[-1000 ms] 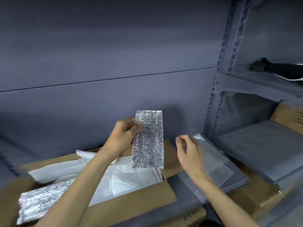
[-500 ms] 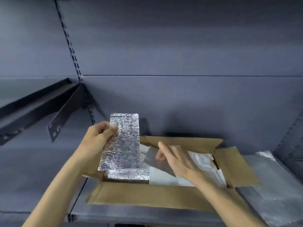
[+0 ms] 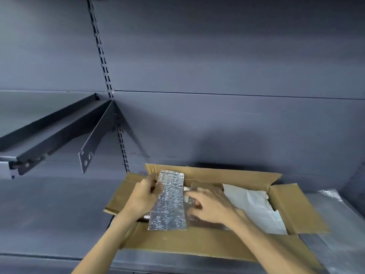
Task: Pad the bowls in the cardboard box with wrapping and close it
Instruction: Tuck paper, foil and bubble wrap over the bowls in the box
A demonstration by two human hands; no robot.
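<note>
**Hands in the open box**

The cardboard box (image 3: 197, 248) sat on a grey shelf (image 3: 49, 214) with all its flaps folded out. It was open at the top.

The left hand (image 3: 143, 196) was at the left end of the box. Its thumb and fingers pinched the top left edge of a shiny silver pad (image 3: 169, 202). The pad was a long strip and stood tilted, with its low end over the near flap of the box.

The right hand (image 3: 213, 208) was just beside the pad, down inside the box. Its fingers were spread out and a little blurry. They seemed to press on shiny wrapping in the box, but it was too blurry to tell if they gripped anything.

White wrapping paper (image 3: 254, 206) lay in the right half of the box. The bowls could not be seen under the wrapping.

A clear bubble sheet (image 3: 339, 230) lay on the shelf to the right of the box, touching its right flap. A dark metal bracket (image 3: 92, 141) stuck out from the grey back wall above the shelf, to the left of the box.
</note>
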